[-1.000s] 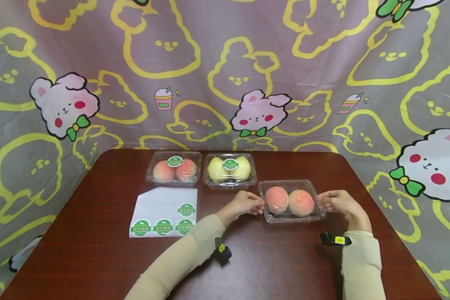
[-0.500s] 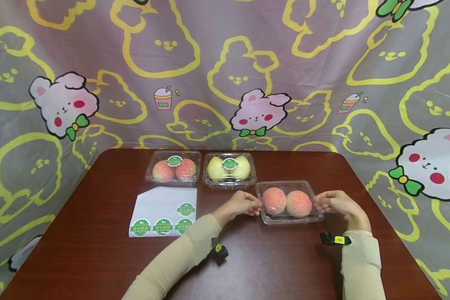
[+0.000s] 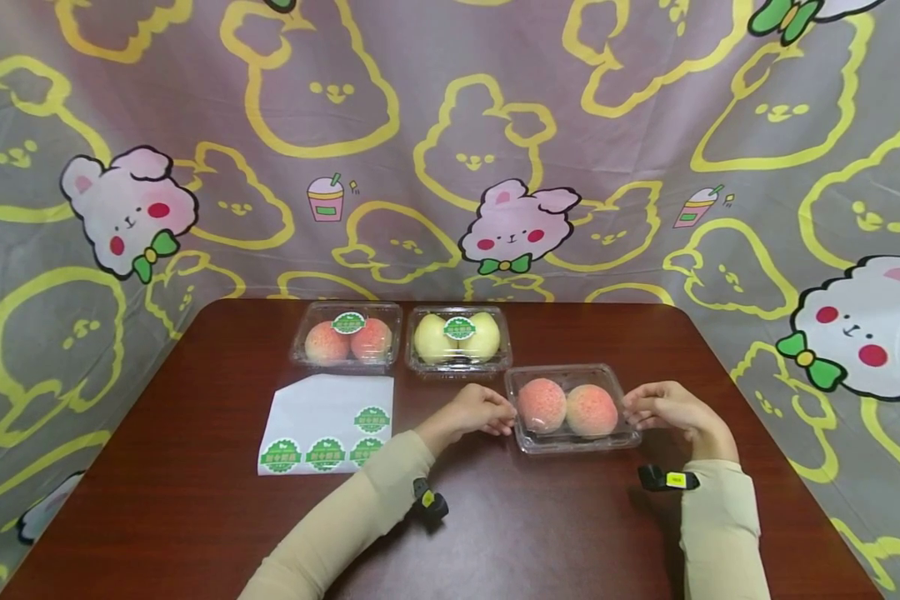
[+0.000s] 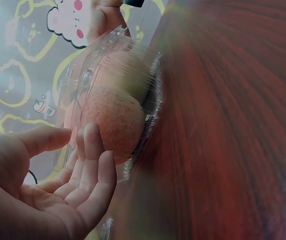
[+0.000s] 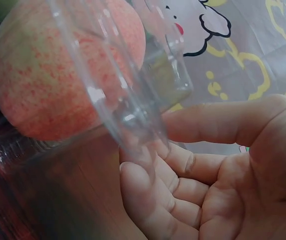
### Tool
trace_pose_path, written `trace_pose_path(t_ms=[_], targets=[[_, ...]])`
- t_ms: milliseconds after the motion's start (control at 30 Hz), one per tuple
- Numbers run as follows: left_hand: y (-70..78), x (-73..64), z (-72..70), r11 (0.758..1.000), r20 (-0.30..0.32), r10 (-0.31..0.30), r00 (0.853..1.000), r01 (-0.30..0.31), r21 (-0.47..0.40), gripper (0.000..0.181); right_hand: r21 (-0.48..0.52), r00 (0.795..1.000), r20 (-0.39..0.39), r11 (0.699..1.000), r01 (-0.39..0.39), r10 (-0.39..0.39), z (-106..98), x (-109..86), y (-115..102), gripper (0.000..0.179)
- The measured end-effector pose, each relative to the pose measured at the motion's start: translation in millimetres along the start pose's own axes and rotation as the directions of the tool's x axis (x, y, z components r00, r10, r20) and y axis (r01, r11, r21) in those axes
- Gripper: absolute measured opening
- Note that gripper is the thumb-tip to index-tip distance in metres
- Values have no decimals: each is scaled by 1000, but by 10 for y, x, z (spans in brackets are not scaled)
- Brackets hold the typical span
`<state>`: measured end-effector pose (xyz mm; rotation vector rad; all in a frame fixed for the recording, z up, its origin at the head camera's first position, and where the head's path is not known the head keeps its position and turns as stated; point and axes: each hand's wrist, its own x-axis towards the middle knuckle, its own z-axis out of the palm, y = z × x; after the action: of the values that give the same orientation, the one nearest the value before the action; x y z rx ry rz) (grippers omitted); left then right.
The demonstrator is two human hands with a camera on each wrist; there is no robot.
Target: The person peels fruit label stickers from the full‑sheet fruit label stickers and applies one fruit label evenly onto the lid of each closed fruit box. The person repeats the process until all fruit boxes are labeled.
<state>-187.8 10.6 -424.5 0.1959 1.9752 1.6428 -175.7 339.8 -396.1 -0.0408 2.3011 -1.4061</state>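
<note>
- We see a clear plastic container point(image 3: 581, 445) with two reddish peaches point(image 3: 592, 410) side by side inside it, right of the middle of the dark brown counter point(image 3: 525, 525) and nearer to us than the other two packs.
- The left hand point(image 3: 474, 413) is at the container's left end, thumb and bent fingers pinching its edge; in the left wrist view we see the fingertips close to one peach behind the clear wall.
- The right hand point(image 3: 671, 410) grips the opposite end; in the right wrist view we find the clear rim between the thumb and the curled fingers.
- We cannot tell whether the container's base rests flat on the counter or is slightly raised.
- Farther back and to the left we see a peach pack point(image 3: 311, 313), also with two fruits, a round green-and-white label point(image 3: 348, 323) on its lid.
- Just right of it we see a second pack point(image 3: 457, 367) with two pale yellow fruits point(image 3: 484, 337) and a similar label.
- In front of the peach pack lies a white sheet point(image 3: 318, 408), one far corner slanted; we count four round green stickers point(image 3: 281, 456) on it, three along the near edge and one above the rightmost.
- Behind everything we see a cloth point(image 3: 390, 75) printed with yellow outlines, white rabbit-like figures and pink cups.
</note>
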Motion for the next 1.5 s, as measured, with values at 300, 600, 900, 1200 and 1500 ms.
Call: trace_pose_path(t_ms=[300, 600, 900, 1200, 1500], targets=[[13, -35, -70, 1000, 19, -18, 1000, 18, 16, 24, -19, 1000, 19, 1000, 4, -4, 36, 20, -31, 28], [3, -82, -142, 999, 32, -6, 999, 4, 50, 24, -25, 1000, 26, 1000, -1, 2, 92, 39, -59, 29], [31, -136, -226, 996, 30, -11, 999, 9, 86, 23, 10, 995, 96, 999, 37, -38, 106, 83, -63, 29], [48, -189, -291, 994, 29, -28, 999, 24, 107, 23, -7, 992, 118, 999, 44, -43, 175, 109, -109, 29], [40, -210, -354, 993, 38, -35, 999, 31, 110, 24, -8, 989, 130, 997, 73, -71, 217, 133, -126, 24]])
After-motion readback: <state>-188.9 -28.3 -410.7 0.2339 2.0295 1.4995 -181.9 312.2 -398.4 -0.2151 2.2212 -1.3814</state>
